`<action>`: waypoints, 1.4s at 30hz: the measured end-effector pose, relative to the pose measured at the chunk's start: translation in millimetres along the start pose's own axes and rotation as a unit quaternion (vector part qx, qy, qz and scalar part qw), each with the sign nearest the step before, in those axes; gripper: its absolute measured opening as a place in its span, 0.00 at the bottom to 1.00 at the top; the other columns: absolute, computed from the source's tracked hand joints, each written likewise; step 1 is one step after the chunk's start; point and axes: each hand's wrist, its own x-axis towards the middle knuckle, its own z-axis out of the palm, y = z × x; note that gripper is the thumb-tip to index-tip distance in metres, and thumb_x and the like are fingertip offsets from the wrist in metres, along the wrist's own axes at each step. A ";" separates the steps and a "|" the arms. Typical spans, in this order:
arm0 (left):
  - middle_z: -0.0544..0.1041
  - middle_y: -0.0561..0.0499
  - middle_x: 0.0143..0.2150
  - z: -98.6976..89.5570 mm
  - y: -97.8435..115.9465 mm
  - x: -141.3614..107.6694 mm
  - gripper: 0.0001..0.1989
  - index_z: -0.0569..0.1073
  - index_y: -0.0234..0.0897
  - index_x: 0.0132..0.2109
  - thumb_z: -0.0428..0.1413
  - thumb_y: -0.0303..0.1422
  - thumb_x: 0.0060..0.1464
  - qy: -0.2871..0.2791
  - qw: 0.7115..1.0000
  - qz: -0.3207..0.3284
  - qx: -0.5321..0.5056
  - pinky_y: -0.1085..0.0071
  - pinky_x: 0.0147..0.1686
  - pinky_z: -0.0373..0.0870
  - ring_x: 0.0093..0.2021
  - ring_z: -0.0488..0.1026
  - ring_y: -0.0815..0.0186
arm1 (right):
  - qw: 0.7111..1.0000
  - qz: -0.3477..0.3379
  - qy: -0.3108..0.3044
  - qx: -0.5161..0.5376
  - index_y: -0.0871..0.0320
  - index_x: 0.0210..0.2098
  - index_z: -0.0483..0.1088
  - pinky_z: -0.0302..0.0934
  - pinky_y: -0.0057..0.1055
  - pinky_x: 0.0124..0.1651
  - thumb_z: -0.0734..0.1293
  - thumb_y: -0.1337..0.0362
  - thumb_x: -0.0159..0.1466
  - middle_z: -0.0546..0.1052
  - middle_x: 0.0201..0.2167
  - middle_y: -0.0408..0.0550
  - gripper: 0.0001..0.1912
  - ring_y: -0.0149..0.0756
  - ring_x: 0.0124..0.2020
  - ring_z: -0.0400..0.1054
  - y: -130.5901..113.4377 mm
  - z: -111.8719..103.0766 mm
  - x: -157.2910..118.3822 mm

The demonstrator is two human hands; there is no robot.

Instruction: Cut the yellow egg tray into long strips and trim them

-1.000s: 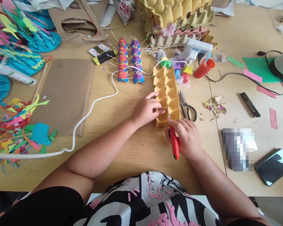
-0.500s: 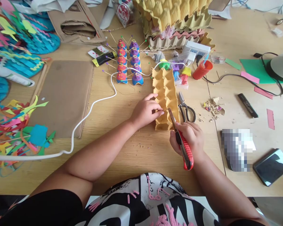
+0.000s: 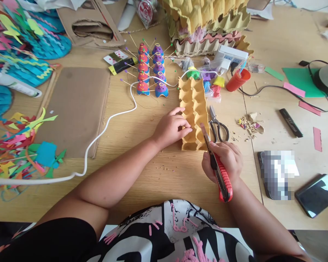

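A yellow egg-carton strip (image 3: 192, 98) with two rows of cups lies on the table in front of me. My left hand (image 3: 172, 128) rests on its left edge, thumb and fingers curled onto the carton and gripping it. In my right hand (image 3: 224, 160) is a red utility knife (image 3: 222, 178), its blade pointing up and left over the carton's lower right cups. Black-handled scissors (image 3: 218, 125) lie just right of the carton. Beyond my left hand stand two painted carton rows, one red and blue (image 3: 143, 87), the other purple and blue (image 3: 161, 89), with pins stuck in them.
Brown cardboard (image 3: 73, 109) and colourful paper scraps (image 3: 19, 153) lie left, near a white cable (image 3: 109, 118). Behind are stacked egg trays (image 3: 196, 14), a power strip (image 3: 231, 56) and a red cup (image 3: 237, 80). A black marker (image 3: 290, 123) and a dark phone (image 3: 317, 194) lie right.
My right hand has moved slightly right and down with the knife, and the blade tip is farther right over the carton. My left hand keeps its place on the carton; the view has shifted a little.
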 end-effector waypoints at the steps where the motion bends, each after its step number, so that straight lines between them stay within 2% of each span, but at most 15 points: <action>1: 0.84 0.48 0.33 -0.1 0.2 0.0 0.03 0.82 0.37 0.33 0.66 0.29 0.56 -0.001 1.000 -0.001 -0.001 0.49 0.62 0.74 0.64 0.74 0.46 | 1.000 0.001 -0.003 -0.004 0.56 0.47 0.68 0.65 0.37 0.34 0.71 0.71 0.59 0.76 0.29 0.44 0.17 0.38 0.27 0.69 0.9 0.6 0.0; 7: 0.82 0.48 0.31 0.8 -0.4 -0.5 0.02 0.83 0.38 0.34 0.66 0.29 0.56 -0.002 1.000 -0.002 -0.001 0.49 0.62 0.74 0.64 0.74 0.47 | 0.999 0.020 -0.038 -0.001 0.55 0.46 0.67 0.66 0.35 0.35 0.71 0.71 0.60 0.76 0.29 0.43 0.16 0.37 0.28 0.69 3.1 4.3 1.1; 15: 0.82 0.48 0.31 0.9 -1.7 0.0 0.01 0.84 0.38 0.34 0.68 0.30 0.55 0.002 1.000 0.004 0.006 0.49 0.61 0.74 0.64 0.75 0.46 | 0.998 0.028 -0.050 0.006 0.54 0.45 0.67 0.64 0.35 0.35 0.70 0.71 0.60 0.76 0.28 0.42 0.15 0.36 0.27 0.68 1.4 4.5 1.7; 21: 0.82 0.47 0.31 1.1 -0.6 -0.6 0.02 0.84 0.38 0.34 0.67 0.30 0.56 -0.002 1.000 -0.003 0.015 0.51 0.60 0.75 0.64 0.75 0.47 | 0.996 0.061 -0.047 0.034 0.54 0.44 0.67 0.66 0.33 0.34 0.69 0.70 0.61 0.75 0.28 0.42 0.13 0.35 0.25 0.68 2.6 4.2 4.0; 28: 0.83 0.47 0.32 -0.5 3.4 -1.8 0.01 0.84 0.38 0.36 0.67 0.31 0.56 -0.009 1.000 -0.011 0.004 0.50 0.62 0.73 0.65 0.74 0.47 | 0.999 0.018 -0.047 -0.005 0.53 0.42 0.66 0.65 0.35 0.33 0.69 0.70 0.58 0.74 0.26 0.42 0.14 0.37 0.26 0.69 -9.2 -5.7 8.4; 35: 0.83 0.47 0.32 -0.9 5.3 -1.5 0.02 0.84 0.39 0.35 0.67 0.30 0.57 -0.012 1.000 -0.018 0.002 0.51 0.62 0.73 0.66 0.73 0.48 | 0.999 0.003 -0.053 0.003 0.54 0.42 0.66 0.64 0.35 0.32 0.69 0.70 0.59 0.74 0.26 0.42 0.13 0.36 0.25 0.68 -8.4 -8.4 6.8; 42: 0.83 0.48 0.31 -0.5 3.0 -1.5 0.03 0.83 0.38 0.34 0.66 0.30 0.57 -0.009 1.000 -0.007 0.000 0.50 0.62 0.73 0.65 0.74 0.46 | 1.000 -0.004 -0.009 0.018 0.54 0.45 0.67 0.65 0.35 0.33 0.70 0.70 0.59 0.76 0.28 0.43 0.15 0.36 0.25 0.68 -5.6 -5.9 3.6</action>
